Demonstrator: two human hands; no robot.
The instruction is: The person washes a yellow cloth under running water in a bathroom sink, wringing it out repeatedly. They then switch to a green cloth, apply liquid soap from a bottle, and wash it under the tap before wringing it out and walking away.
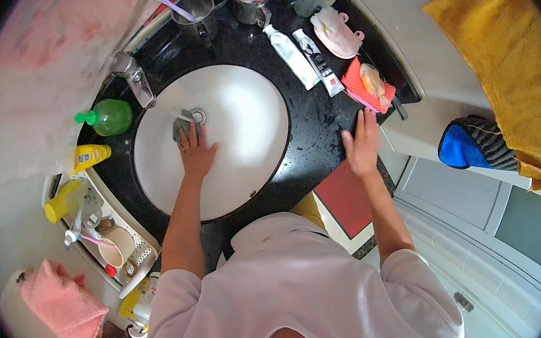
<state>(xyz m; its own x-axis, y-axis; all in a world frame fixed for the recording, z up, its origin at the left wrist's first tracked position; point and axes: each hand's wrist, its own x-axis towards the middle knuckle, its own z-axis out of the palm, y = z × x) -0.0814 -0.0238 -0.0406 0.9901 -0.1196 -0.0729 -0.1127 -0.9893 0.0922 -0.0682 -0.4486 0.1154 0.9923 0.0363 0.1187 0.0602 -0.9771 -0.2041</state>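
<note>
My left hand (pixel 195 154) reaches down into the white oval sink (pixel 250 114), fingers stretched out and slightly spread. Its fingertips touch a small grey-green scrubbing pad (pixel 178 130) beside the metal drain (pixel 198 116). A thin pale streak, maybe water, crosses above the pad from the side of the metal faucet (pixel 136 79). On the counter's right edge rests my right hand (pixel 363 142), flat with fingers extended and holding nothing. Its fingertips come close to an orange mesh cloth (pixel 358 84) with a yellowish lump, perhaps soap, on it.
Two white tubes (pixel 292 58) lie on the black counter (pixel 314 131) behind the sink, near a pink dish (pixel 336 36). Metal mugs (pixel 247 9) with toothbrushes stand at the back. A green pump bottle (pixel 112 117), a yellow tube (pixel 91 157) and a white rack (pixel 137 247) line the left.
</note>
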